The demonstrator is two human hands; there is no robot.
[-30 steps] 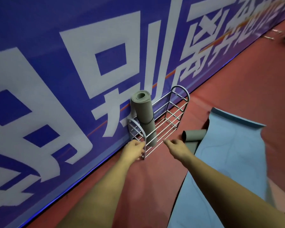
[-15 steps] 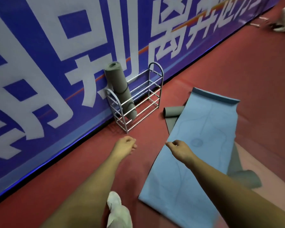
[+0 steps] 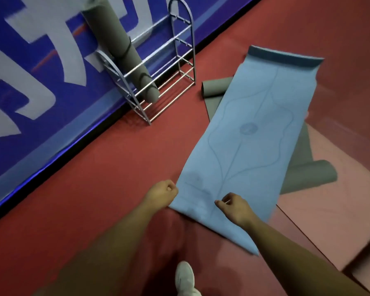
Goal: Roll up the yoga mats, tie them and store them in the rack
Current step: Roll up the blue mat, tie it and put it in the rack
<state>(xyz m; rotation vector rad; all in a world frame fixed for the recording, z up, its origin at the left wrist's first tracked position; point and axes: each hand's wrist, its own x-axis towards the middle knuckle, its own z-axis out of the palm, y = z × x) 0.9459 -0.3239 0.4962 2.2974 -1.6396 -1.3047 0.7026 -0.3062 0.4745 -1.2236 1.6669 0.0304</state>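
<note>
A rolled grey mat (image 3: 124, 52), tied with dark bands, leans upright in the metal wire rack (image 3: 182, 50) against the blue wall. A light blue yoga mat (image 3: 250, 133) lies unrolled on the red floor, its far end curled up. Under it lies a grey mat (image 3: 308, 174), with curled ends showing at the far left and near right. My left hand (image 3: 162, 194) hovers in a loose fist at the blue mat's near left corner. Just above the blue mat's near edge is my right hand (image 3: 233, 207), fingers curled and holding nothing.
The blue banner wall (image 3: 30, 82) with large white characters runs along the left. A pink floor area (image 3: 329, 221) lies to the right of the mats. My white shoe (image 3: 185, 278) shows at the bottom.
My hands have pulled back from the rack to the near end of the blue mat. The view has swung down and right, away from the wall.
</note>
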